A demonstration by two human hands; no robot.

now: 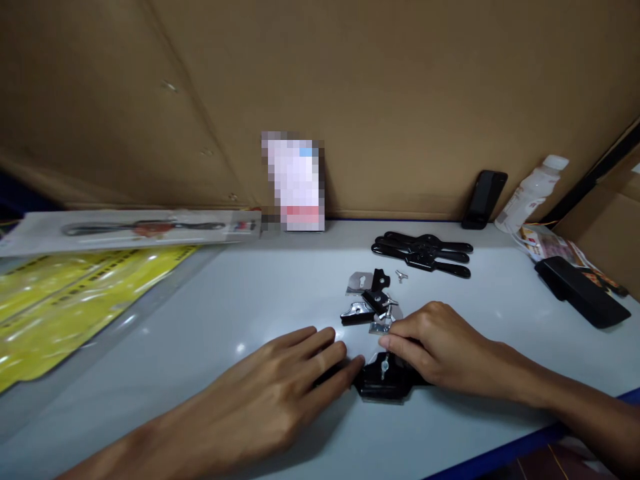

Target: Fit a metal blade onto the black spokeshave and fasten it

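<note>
My left hand [280, 387] lies flat on the white table [225, 300], fingers stretched out, its fingertips touching the left end of a black tool body [385, 381] with a wing screw. My right hand [435, 347] rests over the right side of that body, fingers pinched together at a small metal part near its top. Just beyond lie small black clamp pieces and metal plates [367, 300] and a loose wing screw [401, 274]. Farther back is a stack of black handled tool frames [425, 252].
Yellow packaging sheets [75, 293] and a carded packaged tool [130, 230] lie at the left. A phone [484, 199] and a white bottle [533, 193] lean on the cardboard wall. A black case [583, 290] sits at the right, near the table's blue edge.
</note>
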